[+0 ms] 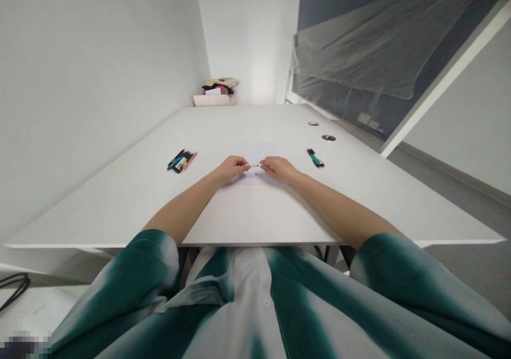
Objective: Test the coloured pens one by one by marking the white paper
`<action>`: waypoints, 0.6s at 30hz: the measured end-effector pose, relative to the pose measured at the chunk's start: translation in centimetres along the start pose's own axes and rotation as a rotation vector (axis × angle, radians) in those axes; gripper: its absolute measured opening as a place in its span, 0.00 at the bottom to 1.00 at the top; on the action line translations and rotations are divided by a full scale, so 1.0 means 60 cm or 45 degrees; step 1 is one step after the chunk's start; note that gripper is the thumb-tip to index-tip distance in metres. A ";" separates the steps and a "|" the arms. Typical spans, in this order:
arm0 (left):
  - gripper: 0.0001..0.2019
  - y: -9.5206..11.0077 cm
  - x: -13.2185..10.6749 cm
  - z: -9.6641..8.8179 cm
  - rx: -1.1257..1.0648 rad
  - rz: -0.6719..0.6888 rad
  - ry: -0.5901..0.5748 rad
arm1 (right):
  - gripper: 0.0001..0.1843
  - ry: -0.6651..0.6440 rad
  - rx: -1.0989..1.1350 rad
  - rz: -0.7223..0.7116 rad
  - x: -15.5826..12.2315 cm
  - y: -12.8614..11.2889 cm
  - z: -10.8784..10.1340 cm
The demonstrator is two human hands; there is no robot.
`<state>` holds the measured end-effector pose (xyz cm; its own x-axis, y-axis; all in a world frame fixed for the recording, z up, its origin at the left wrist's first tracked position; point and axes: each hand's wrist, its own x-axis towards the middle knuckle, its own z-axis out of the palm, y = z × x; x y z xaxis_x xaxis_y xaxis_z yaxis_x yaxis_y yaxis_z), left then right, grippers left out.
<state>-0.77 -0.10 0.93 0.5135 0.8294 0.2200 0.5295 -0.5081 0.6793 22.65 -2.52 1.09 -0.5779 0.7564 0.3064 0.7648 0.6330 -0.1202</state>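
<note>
Between my two hands, just above a white sheet of paper [257, 150], a thin white pen [254, 165] lies sideways. My left hand [232, 168] pinches its left end, and my right hand [278, 168] pinches the right end. A small dark spot shows on the pen close to my right fingertips. Both ends are covered by my fingers, so I cannot tell whether it is capped. To the left lies a bunch of pens [181, 161] in black, blue, yellow and pink. A smaller group of green and black pens [315, 158] lies to the right.
The white table [255, 215] has two round grommets, a nearer one [329, 138] and a farther one [313, 124], at its right side. A box with folded cloth [216, 95] stands beyond the far edge. A dark panel under plastic sheeting [359, 55] rises on the right.
</note>
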 end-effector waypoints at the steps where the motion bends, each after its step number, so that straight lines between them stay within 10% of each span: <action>1: 0.16 0.002 0.000 0.000 0.046 0.019 0.025 | 0.18 -0.015 0.001 0.013 0.000 -0.001 -0.001; 10: 0.08 0.020 -0.003 0.009 0.397 0.142 0.148 | 0.14 -0.009 -0.002 0.223 0.000 -0.001 0.003; 18: 0.04 0.022 -0.004 0.009 0.673 0.315 0.112 | 0.11 0.018 0.039 0.046 0.003 0.013 0.008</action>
<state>0.18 -1.12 1.39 0.6185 0.6762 0.4003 0.6775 -0.7169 0.1643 22.97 -1.81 0.59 -0.5456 0.7768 0.3144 0.7761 0.6099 -0.1601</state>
